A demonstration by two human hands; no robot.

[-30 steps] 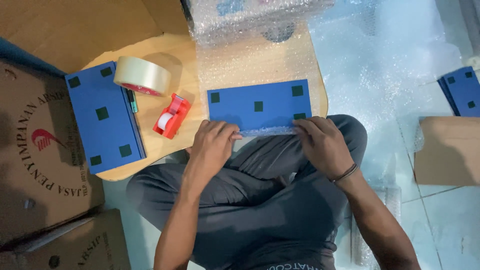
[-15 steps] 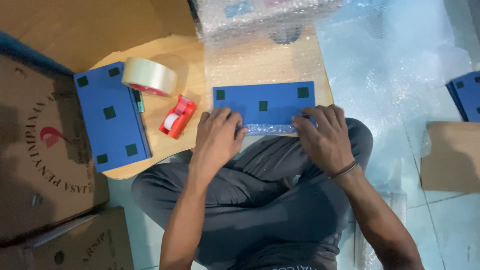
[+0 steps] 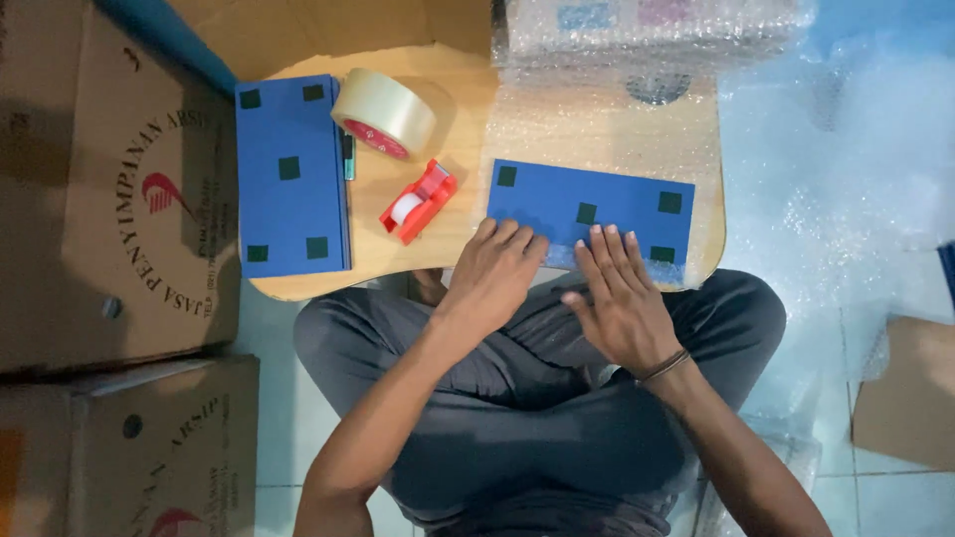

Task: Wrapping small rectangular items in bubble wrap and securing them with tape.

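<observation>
A flat blue box with dark green squares lies on a sheet of bubble wrap on a small wooden lap table. My left hand lies flat on the box's near left edge, fingers together. My right hand presses flat on the near middle of the box, over a fold of bubble wrap, fingers spread. Neither hand grips anything.
A second blue box lies at the table's left. A roll of clear tape and a red tape dispenser sit between the boxes. Cardboard cartons stand at the left. Bubble-wrapped items rest at the far edge.
Both hands have shifted along the box's near edge: the right hand moved left toward the middle, and the left hand now lies flatter on the left corner.
</observation>
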